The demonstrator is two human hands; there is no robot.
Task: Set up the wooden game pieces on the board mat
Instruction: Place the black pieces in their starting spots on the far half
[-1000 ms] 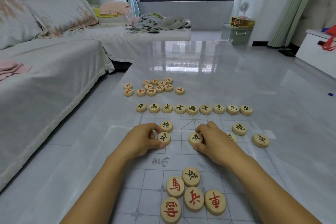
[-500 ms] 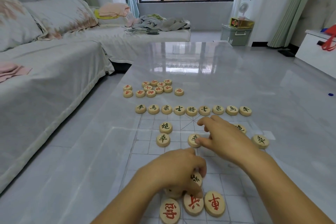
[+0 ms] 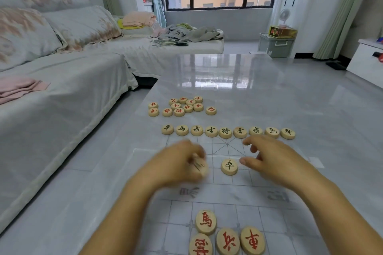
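Left hand (image 3: 182,164): is hovering over the left part of the board mat (image 3: 223,194), fingers curling round the held disc (image 3: 199,167). Motion blur is smearing the dark strokes on the disc, so its character cannot be read.
Right hand (image 3: 275,161): is reaching in above the right part of the mat, fingers spreading loosely and gripping nothing. Its thumb tip is lying just beside the black soldier piece.
Black soldier piece (image 3: 229,166): one, lying flat on the mat between the two hands.
Black back row (image 3: 225,132): nine pieces, sitting side by side along the mat's far edge.
Red loose group (image 3: 188,107): twelve pieces, lying clustered on the glossy table (image 3: 269,99) beyond the mat, to the far left.
Red near group (image 3: 228,241): four pieces, lying close together on the mat's near part — three in a row, with one horse piece just behind them.
Hidden pieces: the hands are covering part of the mat, so anything beneath them cannot be counted.
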